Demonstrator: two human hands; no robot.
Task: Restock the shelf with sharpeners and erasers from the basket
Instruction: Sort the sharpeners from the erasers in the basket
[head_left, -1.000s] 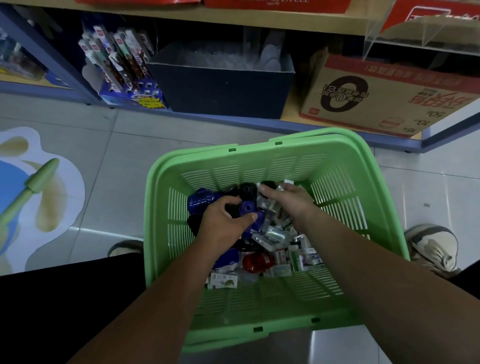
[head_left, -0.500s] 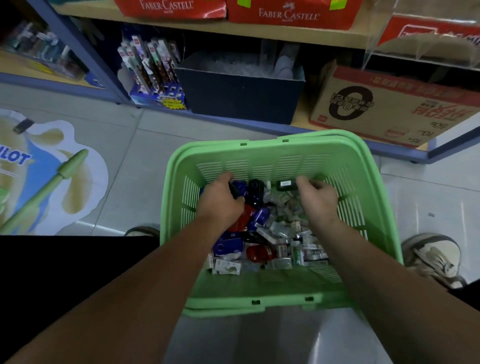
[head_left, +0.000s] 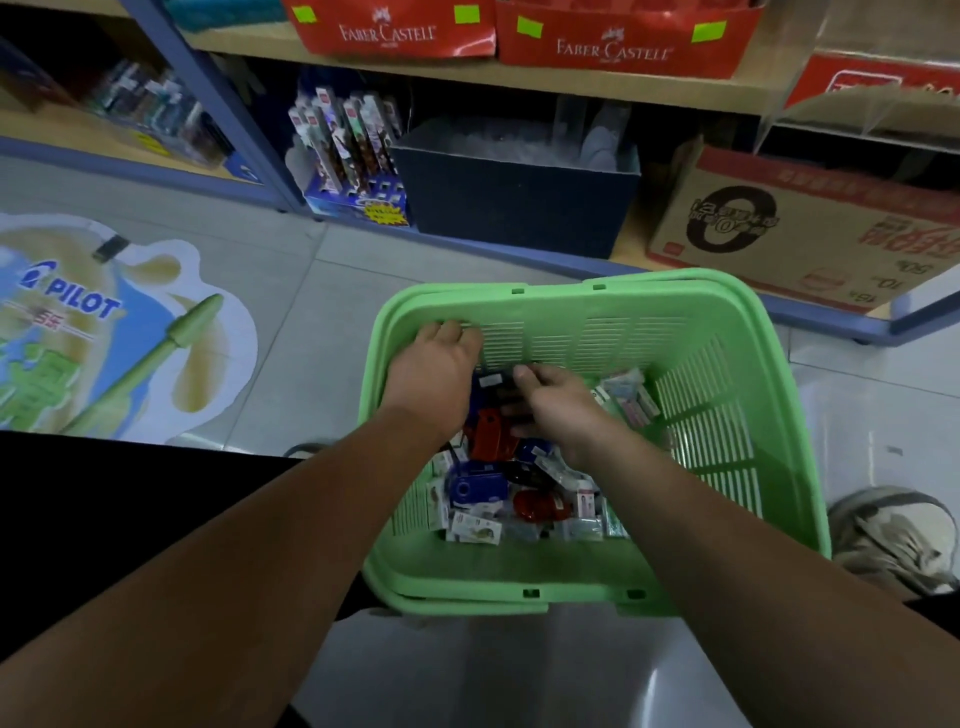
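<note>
Sharpeners (head_left: 488, 441) lie jumbled in the basket (head_left: 649, 293); I cannot tell what my left hand (head_left: 436, 369) or right hand (head_left: 556, 410) holds, fingers hidden, so I'd pinch one squarely

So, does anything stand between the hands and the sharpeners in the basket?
Nothing visible does. Both hands are inside the open-topped green basket: the right hand is over the dark sharpeners, and the left hand is beside them at the far wall.
</note>
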